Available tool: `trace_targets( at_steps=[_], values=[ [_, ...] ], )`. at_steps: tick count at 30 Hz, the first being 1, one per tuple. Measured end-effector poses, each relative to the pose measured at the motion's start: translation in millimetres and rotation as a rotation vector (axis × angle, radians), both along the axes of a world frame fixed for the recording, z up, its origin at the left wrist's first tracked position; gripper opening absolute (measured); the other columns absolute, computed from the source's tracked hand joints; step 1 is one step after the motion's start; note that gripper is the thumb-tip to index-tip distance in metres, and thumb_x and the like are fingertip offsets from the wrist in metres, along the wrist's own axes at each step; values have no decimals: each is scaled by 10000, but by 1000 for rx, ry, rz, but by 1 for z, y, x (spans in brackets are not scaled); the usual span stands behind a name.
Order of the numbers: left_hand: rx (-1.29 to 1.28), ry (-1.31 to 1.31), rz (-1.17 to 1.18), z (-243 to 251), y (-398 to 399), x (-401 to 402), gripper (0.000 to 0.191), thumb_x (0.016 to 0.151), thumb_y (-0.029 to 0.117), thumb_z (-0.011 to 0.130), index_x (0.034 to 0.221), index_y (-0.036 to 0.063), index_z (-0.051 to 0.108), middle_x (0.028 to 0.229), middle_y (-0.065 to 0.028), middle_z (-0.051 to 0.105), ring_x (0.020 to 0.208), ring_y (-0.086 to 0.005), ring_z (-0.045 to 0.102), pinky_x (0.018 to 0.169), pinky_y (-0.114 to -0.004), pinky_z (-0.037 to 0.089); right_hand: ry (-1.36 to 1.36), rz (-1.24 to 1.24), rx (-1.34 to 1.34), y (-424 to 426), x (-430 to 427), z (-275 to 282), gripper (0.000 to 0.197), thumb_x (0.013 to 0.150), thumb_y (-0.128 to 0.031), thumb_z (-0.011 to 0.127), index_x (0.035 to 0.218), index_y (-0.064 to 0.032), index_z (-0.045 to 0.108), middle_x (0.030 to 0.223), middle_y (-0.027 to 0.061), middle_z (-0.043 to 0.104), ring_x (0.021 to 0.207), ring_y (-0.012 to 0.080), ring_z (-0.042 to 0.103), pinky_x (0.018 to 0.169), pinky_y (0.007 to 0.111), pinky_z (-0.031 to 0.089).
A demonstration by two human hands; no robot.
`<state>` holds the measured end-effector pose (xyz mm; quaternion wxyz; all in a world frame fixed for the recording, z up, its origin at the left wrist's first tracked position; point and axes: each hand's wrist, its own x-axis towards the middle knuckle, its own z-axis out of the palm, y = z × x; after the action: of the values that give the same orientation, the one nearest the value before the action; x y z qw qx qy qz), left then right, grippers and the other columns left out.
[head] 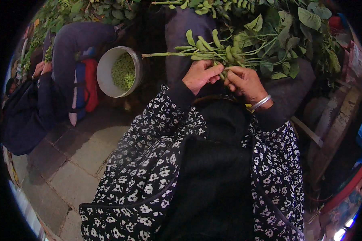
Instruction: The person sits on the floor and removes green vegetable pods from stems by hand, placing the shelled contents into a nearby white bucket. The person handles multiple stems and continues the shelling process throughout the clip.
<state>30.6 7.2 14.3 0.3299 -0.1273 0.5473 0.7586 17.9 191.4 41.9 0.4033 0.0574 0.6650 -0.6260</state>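
Note:
A soybean plant with plump green pods and broad leaves lies across my lap, its bare stem end pointing left. At the plant's lower edge, my left hand and my right hand meet, fingertips almost touching. Between them they pinch a small green pod, mostly covered by the fingers. Whether this pod is still joined to the stalk cannot be made out. A silver bangle circles my right wrist. To the left of my hands, a white plastic bucket holds loose green beans.
More leafy soybean plants are heaped along the far side. At left a seated person holds a green stalk in their hands. Stone paving spreads at lower left. A wooden piece stands at my right.

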Motion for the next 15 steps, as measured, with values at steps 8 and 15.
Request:
trace_targets(
  at_steps=[8,15],
  values=[
    [297,-67,168,-18,-2,4,248,932,278,505,989,53,594,845,17,577,689,-49,485,600,-173,395,499,25,271,-14,9,13,202,835,-167,609,904,22,619,704,129,608,628,195,583,597,313,447],
    [50,-194,335,-1,14,2,228,912,275,541,966,61,600,852,1,594,696,-67,525,596,-204,421,690,-91,322,-29,20,13,172,784,-120,646,886,11,602,784,166,605,688,323,595,596,351,447]
  ],
)
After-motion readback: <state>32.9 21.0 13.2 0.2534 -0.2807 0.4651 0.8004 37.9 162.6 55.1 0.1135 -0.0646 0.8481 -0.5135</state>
